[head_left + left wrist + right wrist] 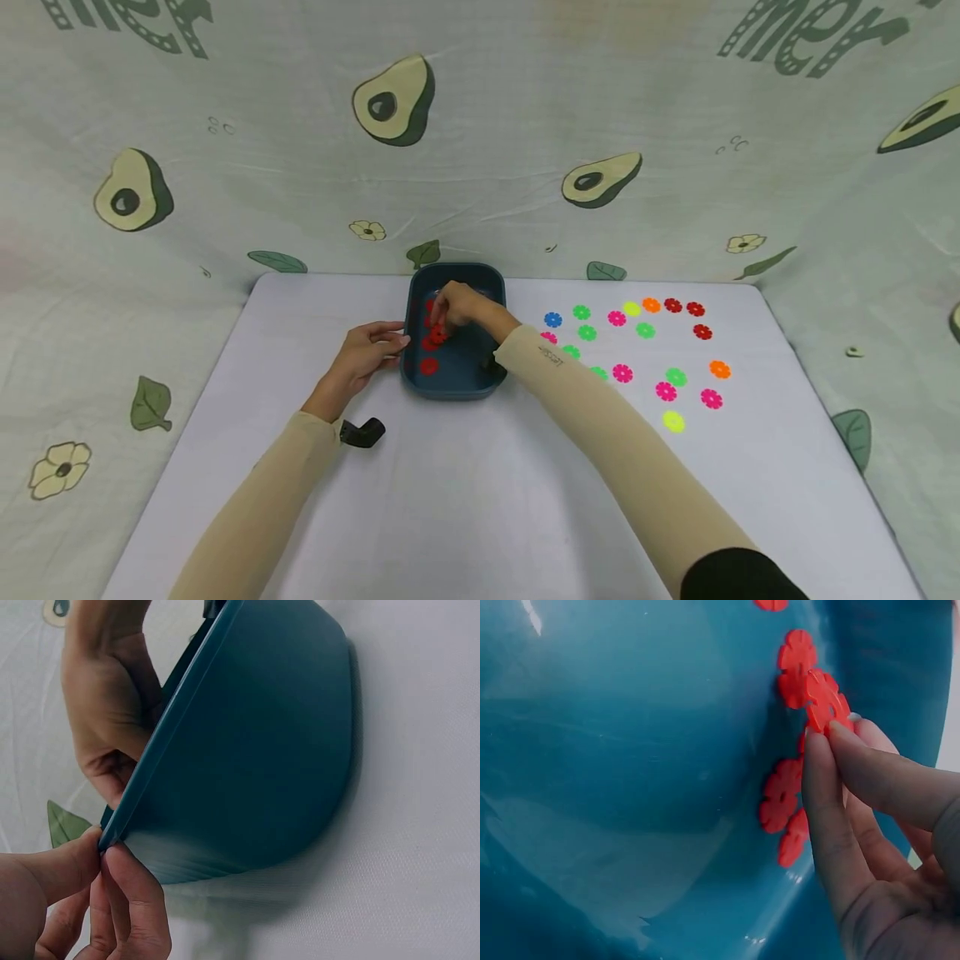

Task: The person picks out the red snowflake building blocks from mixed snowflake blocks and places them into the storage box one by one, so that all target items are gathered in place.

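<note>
A dark blue plastic bin [454, 395] stands at the table's far side, with several red flower-shaped discs [428, 367] lying along its left part. My left hand [363, 357] pinches the bin's left rim between thumb and fingers, as the left wrist view shows close up. Reaching inside the bin, my right hand [463, 305] pinches one red notched disc [827, 699] by its edge. Other red discs [781, 795] lie just below and beside those fingertips on the bin floor.
To the right of the bin, loose flower discs in green, pink [666, 391], orange [720, 369], yellow [673, 421], blue [552, 319] and dark red [702, 332] are scattered on the white table [480, 508]. A cloth with avocado prints [393, 100] hangs behind.
</note>
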Demonstrator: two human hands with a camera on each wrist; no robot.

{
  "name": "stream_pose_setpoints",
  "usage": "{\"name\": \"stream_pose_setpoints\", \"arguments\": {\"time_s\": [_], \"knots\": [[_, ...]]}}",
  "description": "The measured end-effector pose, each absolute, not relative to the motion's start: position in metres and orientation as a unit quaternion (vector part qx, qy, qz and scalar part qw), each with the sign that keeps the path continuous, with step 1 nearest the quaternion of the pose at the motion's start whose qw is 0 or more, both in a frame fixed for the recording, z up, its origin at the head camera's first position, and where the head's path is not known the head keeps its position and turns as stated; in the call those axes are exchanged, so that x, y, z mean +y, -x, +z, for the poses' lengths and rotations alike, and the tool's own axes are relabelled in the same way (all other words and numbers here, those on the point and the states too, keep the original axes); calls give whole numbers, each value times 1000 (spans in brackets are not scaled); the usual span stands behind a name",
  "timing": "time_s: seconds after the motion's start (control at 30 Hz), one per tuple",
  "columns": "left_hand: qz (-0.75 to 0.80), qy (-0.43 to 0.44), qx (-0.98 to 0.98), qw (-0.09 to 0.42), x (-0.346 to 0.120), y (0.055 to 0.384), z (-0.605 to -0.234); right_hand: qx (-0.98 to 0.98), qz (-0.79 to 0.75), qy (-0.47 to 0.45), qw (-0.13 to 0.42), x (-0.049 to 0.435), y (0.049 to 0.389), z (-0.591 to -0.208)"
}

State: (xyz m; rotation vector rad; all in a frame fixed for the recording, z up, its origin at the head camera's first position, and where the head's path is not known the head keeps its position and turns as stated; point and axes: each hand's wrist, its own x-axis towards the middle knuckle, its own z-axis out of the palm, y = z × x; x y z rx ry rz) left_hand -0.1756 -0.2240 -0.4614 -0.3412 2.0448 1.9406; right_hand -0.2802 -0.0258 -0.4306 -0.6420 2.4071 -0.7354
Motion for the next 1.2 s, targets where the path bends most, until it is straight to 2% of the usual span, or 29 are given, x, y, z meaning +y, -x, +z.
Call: {"name": "stream_pose_setpoints", "arguments": {"time_s": [0.7,1.2], "knots": [[674,120,712,155,-222,176,-460,894,-240,227,302,-20,282,-431],[672,128,713,153,-222,175,-460,909,-212,225,279,-22,280,-433]]}}
